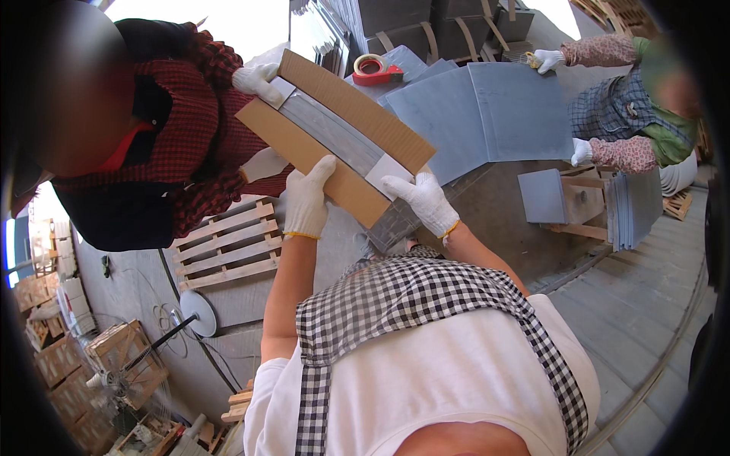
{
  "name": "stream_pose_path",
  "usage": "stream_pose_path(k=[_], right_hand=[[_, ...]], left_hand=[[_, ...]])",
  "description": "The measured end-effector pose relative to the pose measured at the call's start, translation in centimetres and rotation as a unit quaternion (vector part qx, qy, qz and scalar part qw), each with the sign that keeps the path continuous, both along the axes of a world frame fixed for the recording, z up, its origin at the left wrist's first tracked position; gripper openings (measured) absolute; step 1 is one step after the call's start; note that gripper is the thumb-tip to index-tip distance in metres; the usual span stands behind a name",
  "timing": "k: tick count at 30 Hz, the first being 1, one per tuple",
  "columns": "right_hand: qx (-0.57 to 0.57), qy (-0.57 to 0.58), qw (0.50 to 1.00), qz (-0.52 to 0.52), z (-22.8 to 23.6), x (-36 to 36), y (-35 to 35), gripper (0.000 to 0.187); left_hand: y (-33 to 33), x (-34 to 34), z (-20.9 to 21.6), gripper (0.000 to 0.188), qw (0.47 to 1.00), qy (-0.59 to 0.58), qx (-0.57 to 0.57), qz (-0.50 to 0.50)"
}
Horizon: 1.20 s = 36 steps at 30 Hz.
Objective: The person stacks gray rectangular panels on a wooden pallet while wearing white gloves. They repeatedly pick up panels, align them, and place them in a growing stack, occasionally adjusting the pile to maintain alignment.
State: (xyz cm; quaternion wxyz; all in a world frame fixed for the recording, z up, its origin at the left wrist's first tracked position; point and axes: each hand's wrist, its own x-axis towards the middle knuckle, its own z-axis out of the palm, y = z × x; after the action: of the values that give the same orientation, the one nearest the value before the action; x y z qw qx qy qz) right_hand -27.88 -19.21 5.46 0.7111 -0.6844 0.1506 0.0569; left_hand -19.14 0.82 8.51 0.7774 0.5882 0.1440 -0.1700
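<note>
A long open cardboard box [311,152] with its flaps spread is held up before me. Grey flat pieces [334,125], seen edge-on, lie inside, with a white block [386,172] at the near right end and another at the far left end. My gloved left hand [308,199] grips the near flap, thumb on top. At the right end, my gloved right hand [426,202] holds the box, its thumb on or beside the white block. A co-worker's gloved hand [258,82] holds the far left end; that person's other glove [263,165] is below the box.
Large grey slabs [525,114] lie on a worktable, where another co-worker's gloved hands [582,151] touch them. A red tape dispenser [376,71] sits at the back. A wooden pallet [228,245] lies at left, near a fan [118,380]. More slabs [635,209] stand upright at right.
</note>
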Motion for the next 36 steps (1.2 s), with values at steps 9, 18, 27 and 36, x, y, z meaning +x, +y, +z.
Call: stream_pose_path(k=[9, 18, 27, 36], right_hand=[[-0.343, -0.285, 0.894, -0.026, 1.5, -0.1, 0.4, 0.056], [-0.244, -0.271, 0.919, 0.152, 4.2, -0.8, -3.2, 0.036], [-0.180, -0.271, 0.944, 0.054, 1.6, -0.9, -1.0, 0.036], [-0.118, -0.234, 0.964, 0.036, 3.1, -1.4, -1.3, 0.060]], left_hand=[[-3.5, 0.3, 4.9, 0.020, 0.964, -0.091, 0.243, -0.063], [-3.7, -0.3, 4.6, 0.014, 0.936, -0.146, 0.318, -0.040], [-5.6, -0.4, 2.9, 0.039, 0.765, -0.324, 0.556, 0.028], [-6.6, 2.7, 2.5, 0.020, 0.509, -0.659, 0.553, -0.031]])
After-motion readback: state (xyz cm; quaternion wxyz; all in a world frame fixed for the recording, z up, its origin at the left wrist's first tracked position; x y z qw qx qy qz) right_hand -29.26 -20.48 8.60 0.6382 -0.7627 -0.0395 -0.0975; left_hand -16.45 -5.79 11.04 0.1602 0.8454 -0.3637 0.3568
